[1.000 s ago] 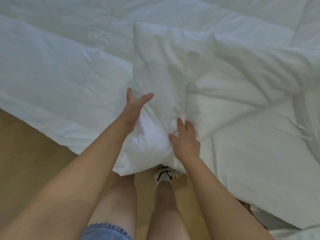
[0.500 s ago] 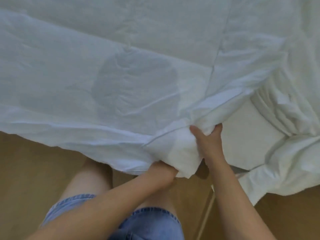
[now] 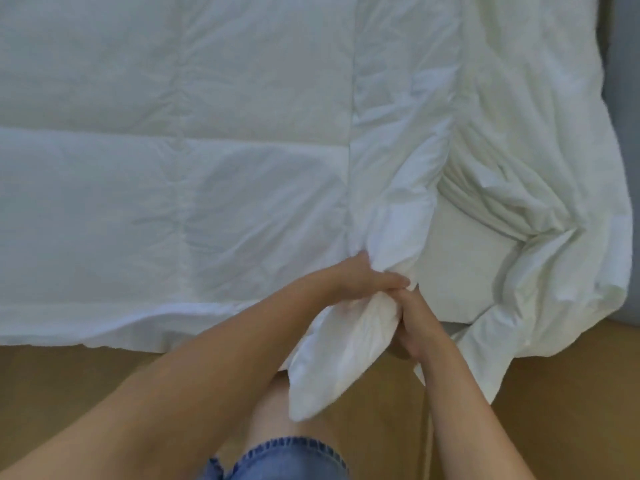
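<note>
Gripping noted: both hands on one padded corner (image 3: pixel 332 355) of the white duvet (image 3: pixel 173 174).

Left hand (image 3: pixel 363 280): comes in from the lower left, with its fingers curled over the top of the gathered fold, right where the corner leaves the bed edge. Its fingertips reach across to the other hand.

Right hand (image 3: pixel 417 322): closes on the same fold from the right side, fingers wrapped into the fabric. It touches the left hand's fingertips. Both holds are tight wraps with no finger spread.

Corner relative to the grip: it hangs below and left of the two hands, between the forearms and off the bed edge. Its rounded tip points down toward the denim shorts (image 3: pixel 294 455). Above the hands the fabric is pulled into a raised ridge that runs up and slightly right.

Rest of the duvet: it lies flat across the bed to the left and above, with quilted seams visible. Its lower edge drapes over the wooden floor (image 3: pixel 69 382).

Right of the grip: a bare patch of mattress (image 3: pixel 464 268) sits just beside the right hand. Beyond it lies a crumpled white cover (image 3: pixel 540 209) (sheet or duvet cover, cannot tell which), bunched and spilling off the bed toward the floor. A grey surface (image 3: pixel 623 81) shows at the far right edge.
</note>
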Tool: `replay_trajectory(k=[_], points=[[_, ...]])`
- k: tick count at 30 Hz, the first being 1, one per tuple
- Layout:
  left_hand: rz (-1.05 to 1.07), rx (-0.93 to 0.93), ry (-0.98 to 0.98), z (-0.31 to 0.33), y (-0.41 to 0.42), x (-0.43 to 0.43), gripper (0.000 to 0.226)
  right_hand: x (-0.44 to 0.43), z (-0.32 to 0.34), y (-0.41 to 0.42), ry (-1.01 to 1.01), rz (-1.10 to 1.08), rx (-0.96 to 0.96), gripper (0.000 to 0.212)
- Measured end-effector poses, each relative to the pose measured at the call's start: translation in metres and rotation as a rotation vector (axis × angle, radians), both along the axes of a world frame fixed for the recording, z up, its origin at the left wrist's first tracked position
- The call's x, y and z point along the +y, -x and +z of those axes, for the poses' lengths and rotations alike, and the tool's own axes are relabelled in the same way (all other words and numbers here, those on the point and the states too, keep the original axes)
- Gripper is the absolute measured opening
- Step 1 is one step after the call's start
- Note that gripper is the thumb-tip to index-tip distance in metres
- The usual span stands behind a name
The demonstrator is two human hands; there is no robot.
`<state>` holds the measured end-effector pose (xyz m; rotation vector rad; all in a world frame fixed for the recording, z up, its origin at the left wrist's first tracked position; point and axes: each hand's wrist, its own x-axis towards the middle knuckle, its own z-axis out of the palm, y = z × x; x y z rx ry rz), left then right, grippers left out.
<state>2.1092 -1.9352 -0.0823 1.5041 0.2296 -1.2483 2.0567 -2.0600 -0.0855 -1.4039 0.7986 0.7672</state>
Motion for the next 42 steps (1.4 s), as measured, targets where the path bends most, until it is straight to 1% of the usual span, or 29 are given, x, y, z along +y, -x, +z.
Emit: replay_trajectory(k=[1,2,3,4,5,7,8,10,14,15,17,18,20,21,22,23,24,26,27,28,29,30,31,33,35,36,37,39,42], points=[[-0.044,-0.065,-0.044,0.002,-0.004,-0.005,0.059,0.006,0.001,-0.007,0.022,-0.128,-0.039,0.035],[-0.086,-0.175,-0.124,0.005,-0.006,-0.006,0.042,0.014,0.003,-0.015,0.098,-0.190,-0.096,0.024],[-0.089,-0.289,-0.207,0.007,-0.008,-0.001,0.030,0.025,0.006,-0.025,0.190,-0.172,-0.157,0.017],[-0.038,-0.380,-0.264,0.009,-0.010,0.010,0.023,0.041,0.010,-0.037,0.244,-0.126,-0.222,0.021],[0.052,-0.430,-0.291,0.013,-0.015,0.030,0.020,0.060,0.013,-0.049,0.258,-0.066,-0.288,0.033],[0.276,-0.488,-0.315,0.022,-0.024,0.084,0.023,0.111,0.020,-0.071,0.242,0.074,-0.363,0.065],[0.394,-0.518,-0.325,0.028,-0.027,0.116,0.024,0.143,0.027,-0.081,0.236,0.141,-0.392,0.073],[0.594,-0.580,-0.364,0.043,-0.030,0.193,0.025,0.222,0.039,-0.096,0.202,0.250,-0.449,0.075],[0.854,-0.713,-0.625,0.086,-0.002,0.377,0.033,0.417,0.066,-0.097,0.044,0.540,-0.536,0.080],[0.911,-0.727,-0.710,0.098,0.010,0.421,0.035,0.465,0.075,-0.090,-0.027,0.615,-0.548,0.082],[1.054,-0.696,-0.884,0.112,0.042,0.497,0.034,0.548,0.095,-0.074,-0.186,0.771,-0.569,0.081],[1.100,-0.650,-0.955,0.115,0.058,0.527,0.030,0.579,0.104,-0.063,-0.271,0.824,-0.585,0.078],[1.118,-0.542,-1.053,0.116,0.089,0.558,0.021,0.611,0.116,-0.045,-0.455,0.850,-0.572,0.074],[1.129,-0.552,-1.076,0.115,0.098,0.559,0.026,0.614,0.118,-0.040,-0.532,0.839,-0.525,0.073],[1.145,-0.624,-1.083,0.114,0.102,0.550,0.031,0.606,0.116,-0.039,-0.552,0.816,-0.492,0.072],[1.128,-0.738,-1.110,0.115,0.099,0.532,0.035,0.590,0.110,-0.041,-0.514,0.779,-0.476,0.070],[1.032,-0.826,-1.109,0.116,0.091,0.510,0.037,0.567,0.101,-0.045,-0.445,0.717,-0.461,0.064],[0.708,-0.957,-1.027,0.102,0.069,0.461,0.035,0.504,0.083,-0.062,-0.238,0.579,-0.419,0.049],[0.530,-0.994,-0.967,0.088,0.058,0.434,0.032,0.467,0.073,-0.073,-0.110,0.525,-0.390,0.043],[0.371,-0.994,-0.897,0.071,0.047,0.409,0.034,0.429,0.063,-0.083,0.017,0.496,-0.354,0.038],[0.226,-0.942,-0.832,0.057,0.037,0.382,0.041,0.392,0.054,-0.091,0.122,0.498,-0.315,0.037],[0.118,-0.897,-0.807,0.046,0.030,0.356,0.048,0.357,0.044,-0.098,0.194,0.513,-0.263,0.037],[0.026,-0.869,-0.829,0.036,0.024,0.332,0.054,0.325,0.033,-0.102,0.250,0.534,-0.201,0.036],[-0.171,-0.718,-0.830,0.012,0.012,0.283,0.065,0.268,0.012,-0.106,0.378,0.589,-0.111,0.035],[-0.356,-0.505,-0.795,-0.008,-0.004,0.242,0.066,0.217,-0.008,-0.113,0.470,0.623,-0.080,0.039],[-0.411,-0.474,-0.810,-0.017,-0.012,0.222,0.066,0.193,-0.016,-0.119,0.495,0.610,-0.080,0.041],[-0.448,-0.471,-0.831,-0.024,-0.020,0.202,0.066,0.167,-0.023,-0.125,0.527,0.591,-0.091,0.041],[-0.413,-0.411,-0.893,-0.034,-0.038,0.166,0.065,0.112,-0.035,-0.139,0.657,0.579,-0.181,0.040],[-0.370,-0.377,-0.966,-0.046,-0.065,0.106,0.061,0.028,-0.047,-0.156,0.960,0.643,-0.294,0.039]])
